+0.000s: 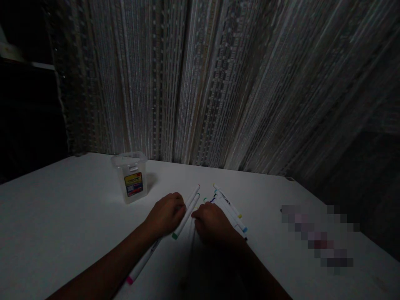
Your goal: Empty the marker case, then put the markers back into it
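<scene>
My left hand (165,213) rests on the white table with its fingers curled, against slim white markers. One marker with a green end (186,217) lies slanted just right of it, and a marker with a pink end (140,266) runs out from under my wrist. My right hand (212,221) is closed, its fingertips pinched together beside the green-ended marker; whatever they hold is hidden. Beyond and right of that hand lie several more markers, among them a marker with a yellow end (229,203) and a marker with a blue end (240,225), partly covered by the hand.
A clear plastic tub (134,179) with a colourful label stands open at the back left of the white table (78,216). A pixelated object (315,237) lies at the right. Behind the table's far edge hangs a patterned curtain (200,83). The light is dim.
</scene>
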Available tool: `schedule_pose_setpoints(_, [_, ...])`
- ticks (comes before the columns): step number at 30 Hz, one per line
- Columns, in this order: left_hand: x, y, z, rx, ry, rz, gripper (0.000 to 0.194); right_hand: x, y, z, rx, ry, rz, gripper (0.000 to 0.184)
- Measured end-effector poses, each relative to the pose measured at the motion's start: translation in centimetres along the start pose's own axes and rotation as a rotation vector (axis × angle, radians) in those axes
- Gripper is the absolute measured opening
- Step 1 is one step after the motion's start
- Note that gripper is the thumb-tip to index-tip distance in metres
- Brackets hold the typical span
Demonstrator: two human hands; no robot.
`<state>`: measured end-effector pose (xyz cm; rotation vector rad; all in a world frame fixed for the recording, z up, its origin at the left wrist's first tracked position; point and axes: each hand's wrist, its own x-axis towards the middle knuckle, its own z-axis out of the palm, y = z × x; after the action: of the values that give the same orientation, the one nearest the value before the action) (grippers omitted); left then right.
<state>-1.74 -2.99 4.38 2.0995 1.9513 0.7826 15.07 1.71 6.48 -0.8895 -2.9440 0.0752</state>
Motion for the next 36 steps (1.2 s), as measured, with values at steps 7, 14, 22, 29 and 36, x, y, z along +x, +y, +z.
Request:
schedule_pose_setpoints(7, [-0.1,0.4,-0.1,-0.070,0.050,-0.066,0.020,-0.3,-0.4,-0.3,0.113,-0.039,-0.018,0.031])
schedule_pose_setpoints(14, [-0.1,0.0,0.3,-0.106,-0.023,-0.055,0.025,-0.3,-0.4,-0.2,0.064,-0.040,0.072,0.025])
schedule_pose_setpoints(22, [0.1,-0.5,0.8,-0.246,-0.025,0.021,0.026,0.0,-0.8,-0.1,0.074,0.028,0.039,0.042])
schedule_pose_setpoints(29, [-0.2,-0.3,-0.6,-0.046,-0.117,-0.097,0.042,-0.3,-0.4,-0.3,0.085,-0.041,0.000,0.029])
schedule_pose_setpoints(36, [0.0,-0.5,-1.2,0.160,-0.201,-0.193,0.037,-0.3,-0.5,-0.6,0.071,-0.029,0.017,0.025])
